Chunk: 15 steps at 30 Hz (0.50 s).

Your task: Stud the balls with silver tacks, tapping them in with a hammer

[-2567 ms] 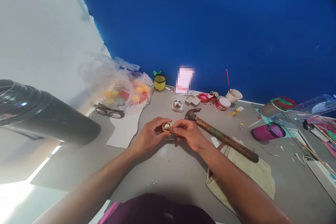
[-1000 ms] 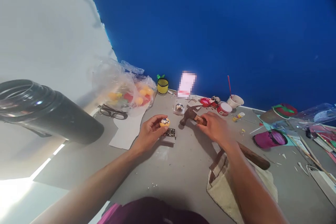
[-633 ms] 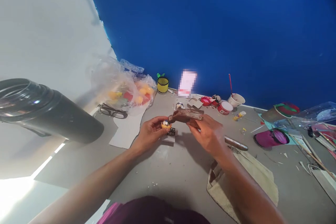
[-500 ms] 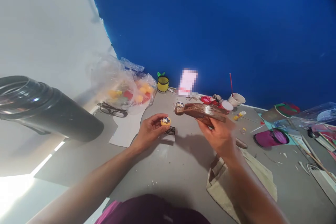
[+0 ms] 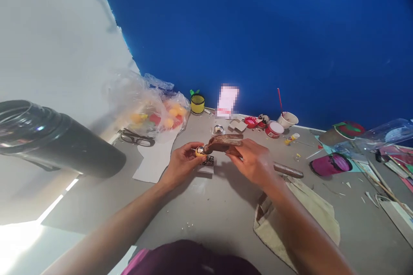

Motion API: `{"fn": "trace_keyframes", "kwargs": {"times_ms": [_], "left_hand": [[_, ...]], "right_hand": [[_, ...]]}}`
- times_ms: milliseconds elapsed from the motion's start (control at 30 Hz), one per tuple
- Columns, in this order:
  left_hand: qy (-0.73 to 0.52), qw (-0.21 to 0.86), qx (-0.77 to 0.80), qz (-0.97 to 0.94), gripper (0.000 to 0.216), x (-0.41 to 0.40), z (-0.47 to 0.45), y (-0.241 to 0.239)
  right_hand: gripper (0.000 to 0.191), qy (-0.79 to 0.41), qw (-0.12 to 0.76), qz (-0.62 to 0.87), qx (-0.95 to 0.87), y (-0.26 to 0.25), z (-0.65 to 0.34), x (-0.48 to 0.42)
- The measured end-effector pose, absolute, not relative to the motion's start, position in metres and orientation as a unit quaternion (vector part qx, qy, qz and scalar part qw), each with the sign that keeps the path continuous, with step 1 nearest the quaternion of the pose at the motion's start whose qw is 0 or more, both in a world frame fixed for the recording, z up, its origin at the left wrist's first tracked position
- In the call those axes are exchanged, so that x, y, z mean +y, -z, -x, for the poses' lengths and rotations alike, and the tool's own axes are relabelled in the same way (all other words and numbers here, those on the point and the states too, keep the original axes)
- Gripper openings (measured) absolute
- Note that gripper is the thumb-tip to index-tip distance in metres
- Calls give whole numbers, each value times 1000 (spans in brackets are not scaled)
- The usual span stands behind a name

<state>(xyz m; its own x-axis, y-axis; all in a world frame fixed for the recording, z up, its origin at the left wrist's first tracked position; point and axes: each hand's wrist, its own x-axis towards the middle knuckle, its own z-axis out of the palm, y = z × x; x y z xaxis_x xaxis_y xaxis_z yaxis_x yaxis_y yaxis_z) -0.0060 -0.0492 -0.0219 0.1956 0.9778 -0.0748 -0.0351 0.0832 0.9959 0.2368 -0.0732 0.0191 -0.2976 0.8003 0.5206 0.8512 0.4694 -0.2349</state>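
My left hand (image 5: 181, 163) pinches a small yellow ball with shiny silver pieces on it (image 5: 200, 151), held just above a small dark glittery block (image 5: 208, 161) on the grey table. My right hand (image 5: 252, 161) grips a rusty hammer (image 5: 226, 142) near its head, fingers wrapped round the wooden handle. The hammer's head rests against the ball. The handle's far end (image 5: 288, 171) sticks out to the right behind my hand.
A plastic bag of coloured balls (image 5: 151, 109), black glasses (image 5: 135, 137), white paper (image 5: 153, 159) and a dark cylinder (image 5: 58, 142) lie left. A yellow cup (image 5: 197, 103), paint tubs (image 5: 274, 129), a silver ball (image 5: 218, 129) stand behind. A beige cloth (image 5: 306, 219) and craft clutter lie right.
My right hand let go of the ball, picked up the hammer from the table, raised it, and has now brought its head down onto the ball in my left hand.
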Motion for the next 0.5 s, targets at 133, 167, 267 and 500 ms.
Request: {"fn": "trace_keyframes", "kwargs": {"times_ms": [133, 167, 267, 500], "left_hand": [[-448, 543, 482, -521, 46, -45, 9, 19], [-451, 529, 492, -524, 45, -44, 10, 18], [-453, 516, 510, -518, 43, -40, 13, 18], [-456, 469, 483, -582, 31, -42, 17, 18]], "right_hand": [[25, -20, 281, 602, -747, -16, -255, -59], [30, -50, 265, 628, -730, -15, -261, -54], [33, -143, 184, 677, -699, -12, -280, -42], [22, -188, 40, 687, -701, 4, -293, -29]]}}
